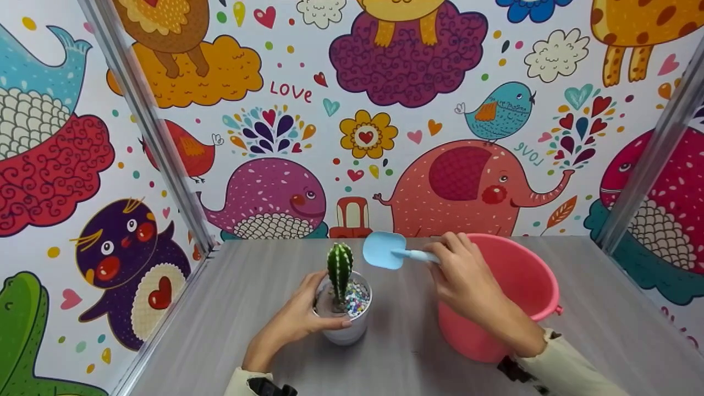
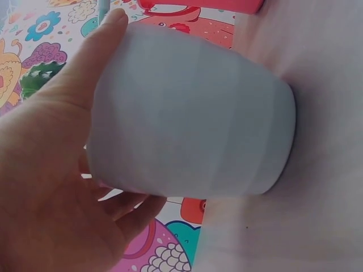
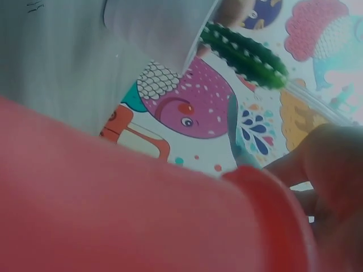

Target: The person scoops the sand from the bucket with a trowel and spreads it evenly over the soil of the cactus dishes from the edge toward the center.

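My left hand (image 1: 300, 311) grips a white pot (image 1: 345, 334) around its near left side, thumb along the rim. In the pot a green cactus (image 1: 340, 269) stands upright, with multicoloured pebbles (image 1: 357, 300) covering its right part. The pot's pale ribbed side fills the left wrist view. My right hand (image 1: 465, 269) holds a light blue toy shovel (image 1: 385, 250) by its handle, the blade pointing left, behind and right of the cactus. That hand is over the left rim of a pink bucket (image 1: 528, 264). In the right wrist view the bucket hides much of the lower part.
The grey tabletop (image 1: 407, 352) runs between pot and bucket. Behind it rises a wall (image 1: 308, 212) printed with cartoon animals, and side panels with metal edge strips (image 1: 159, 154) stand at left and right.
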